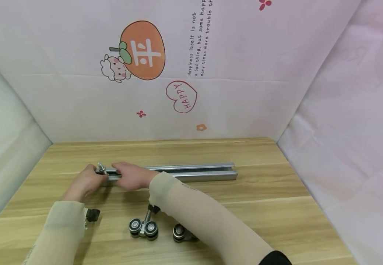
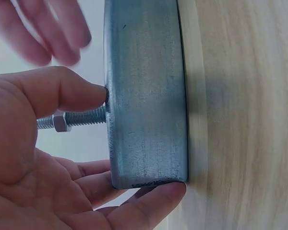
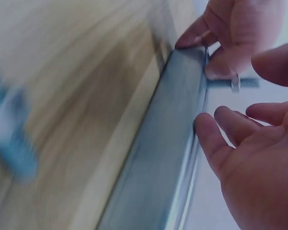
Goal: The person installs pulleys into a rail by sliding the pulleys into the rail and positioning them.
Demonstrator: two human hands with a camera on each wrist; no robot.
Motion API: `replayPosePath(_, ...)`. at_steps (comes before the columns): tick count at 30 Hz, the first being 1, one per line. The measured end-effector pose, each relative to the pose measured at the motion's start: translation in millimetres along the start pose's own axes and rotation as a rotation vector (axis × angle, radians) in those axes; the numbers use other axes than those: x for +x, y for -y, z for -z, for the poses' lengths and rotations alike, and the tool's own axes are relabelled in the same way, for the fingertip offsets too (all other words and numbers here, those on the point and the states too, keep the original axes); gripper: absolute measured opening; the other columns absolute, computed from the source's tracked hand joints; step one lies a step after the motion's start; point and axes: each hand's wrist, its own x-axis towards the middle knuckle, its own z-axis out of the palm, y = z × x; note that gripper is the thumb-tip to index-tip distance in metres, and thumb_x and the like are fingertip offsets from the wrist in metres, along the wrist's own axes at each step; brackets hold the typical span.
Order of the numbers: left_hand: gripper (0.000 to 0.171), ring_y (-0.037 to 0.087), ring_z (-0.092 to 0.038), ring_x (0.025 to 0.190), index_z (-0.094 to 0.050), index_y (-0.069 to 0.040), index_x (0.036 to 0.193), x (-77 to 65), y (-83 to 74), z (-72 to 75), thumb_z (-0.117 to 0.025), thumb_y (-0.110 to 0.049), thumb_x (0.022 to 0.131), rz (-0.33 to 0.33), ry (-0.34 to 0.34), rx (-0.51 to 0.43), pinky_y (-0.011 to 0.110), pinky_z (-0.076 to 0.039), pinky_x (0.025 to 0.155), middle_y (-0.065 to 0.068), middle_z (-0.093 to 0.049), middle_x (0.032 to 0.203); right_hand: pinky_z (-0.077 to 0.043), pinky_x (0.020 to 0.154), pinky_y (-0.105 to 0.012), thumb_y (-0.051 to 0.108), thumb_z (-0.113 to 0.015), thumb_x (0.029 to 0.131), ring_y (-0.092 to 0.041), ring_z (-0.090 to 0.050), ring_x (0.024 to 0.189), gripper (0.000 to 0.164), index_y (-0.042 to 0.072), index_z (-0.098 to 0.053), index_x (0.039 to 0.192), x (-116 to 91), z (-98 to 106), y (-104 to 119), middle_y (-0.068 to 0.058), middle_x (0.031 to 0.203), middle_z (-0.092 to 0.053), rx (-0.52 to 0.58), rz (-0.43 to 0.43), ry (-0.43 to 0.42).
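Note:
A metal channel rail [image 1: 208, 176] lies across the table, its slot facing up. My left hand [image 1: 90, 180] grips the rail's left end. In the left wrist view its thumb presses the slot edge beside a threaded bolt [image 2: 84, 118], while its fingers reach round the end. The bolt, with a nut [image 2: 61, 121] on it, stands up out of the slot; whatever it joins inside the rail is hidden. My right hand [image 3: 264, 153] is just along from the bolt, its fingers loosely bent and a fingertip right at the rail's edge.
A roller trolley [image 1: 143, 227] with a bolt lies on the wooden table [image 1: 264, 221] nearer to me. Another roller trolley [image 1: 179, 232] is partly hidden by my right forearm. White printed cloth [image 1: 238, 103] hangs behind the table and at both sides.

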Motion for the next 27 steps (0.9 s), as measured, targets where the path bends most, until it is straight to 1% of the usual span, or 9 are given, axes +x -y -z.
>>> replayPosePath(5,0.066,0.047,-0.050,0.107,-0.033,0.019,0.130,-0.7,1.7,0.7,-0.060,-0.030,0.095,-0.013,-0.003,0.002,0.059,-0.042,0.089,0.038,-0.049,0.122,-0.021,0.110,-0.018,0.016,-0.058,0.097,-0.007,-0.030,0.142,0.068,0.007,-0.029,0.157,-20,13,-20,-0.001,0.159,-0.032,0.003,-0.003,0.025)
replayPosePath(8,0.067,0.047,-0.051,0.106,-0.033,0.019,0.130,-1.2,3.0,0.8,-0.060,-0.031,0.095,-0.020,-0.005,0.013,0.060,-0.042,0.088,0.039,-0.049,0.121,-0.022,0.111,-0.019,0.017,-0.058,0.098,-0.010,-0.032,0.141,0.066,0.005,-0.029,0.157,-37,23,-33,-0.003,0.159,-0.032,0.035,-0.002,0.054)
replayPosePath(10,0.068,0.048,-0.051,0.106,-0.032,0.020,0.131,-1.2,3.4,0.6,-0.060,-0.031,0.095,-0.022,-0.003,0.020,0.060,-0.042,0.089,0.040,-0.048,0.122,-0.024,0.111,-0.021,0.017,-0.058,0.099,-0.012,-0.035,0.140,0.064,0.003,-0.031,0.155,-50,31,-42,-0.006,0.158,-0.034,0.046,0.002,0.063)
replayPosePath(13,0.070,0.048,-0.050,0.108,-0.030,0.020,0.132,-0.8,3.4,0.0,-0.059,-0.031,0.095,-0.015,0.002,0.014,0.060,-0.042,0.090,0.040,-0.047,0.123,-0.030,0.110,-0.025,0.018,-0.059,0.099,-0.015,-0.042,0.136,0.059,0.004,-0.037,0.153,-72,41,-57,-0.006,0.153,-0.043,0.080,-0.007,0.059)
replayPosePath(18,0.076,0.052,-0.047,0.114,-0.024,0.022,0.137,-1.4,2.7,1.1,-0.058,-0.033,0.097,-0.010,0.022,0.010,0.062,-0.040,0.092,0.043,-0.042,0.129,-0.044,0.099,-0.027,0.014,-0.058,0.100,-0.019,-0.055,0.124,0.046,0.005,-0.051,0.145,-106,54,-83,-0.003,0.136,-0.058,0.171,-0.011,0.031)
replayPosePath(20,0.078,0.055,-0.045,0.117,-0.021,0.023,0.139,-2.0,3.0,2.2,-0.056,-0.034,0.098,-0.010,0.033,0.015,0.064,-0.039,0.094,0.045,-0.039,0.131,-0.046,0.096,-0.027,0.014,-0.058,0.100,-0.019,-0.057,0.121,0.041,0.007,-0.056,0.141,-119,57,-92,-0.001,0.131,-0.061,0.184,-0.016,0.019)
replayPosePath(23,0.080,0.058,-0.043,0.119,-0.020,0.023,0.140,-2.0,3.6,2.7,-0.056,-0.035,0.098,-0.013,0.039,0.026,0.065,-0.038,0.095,0.046,-0.037,0.133,-0.047,0.096,-0.030,0.015,-0.060,0.099,-0.015,-0.057,0.119,0.037,0.010,-0.061,0.136,-137,59,-101,0.003,0.127,-0.063,0.181,-0.049,0.007)
replayPosePath(25,0.079,0.057,-0.043,0.119,-0.021,0.023,0.140,-1.3,4.1,2.1,-0.056,-0.034,0.098,-0.015,0.037,0.028,0.065,-0.039,0.095,0.046,-0.038,0.133,-0.047,0.097,-0.032,0.016,-0.060,0.100,-0.012,-0.057,0.118,0.036,0.011,-0.062,0.135,-148,59,-107,0.006,0.125,-0.064,0.182,-0.078,0.008)
replayPosePath(27,0.078,0.056,-0.044,0.118,-0.022,0.023,0.139,-0.5,4.5,1.3,-0.057,-0.033,0.097,-0.015,0.030,0.021,0.064,-0.039,0.095,0.045,-0.039,0.132,-0.047,0.097,-0.034,0.017,-0.060,0.100,-0.012,-0.057,0.118,0.036,0.010,-0.062,0.135,-156,58,-111,0.006,0.125,-0.065,0.195,-0.108,0.018)
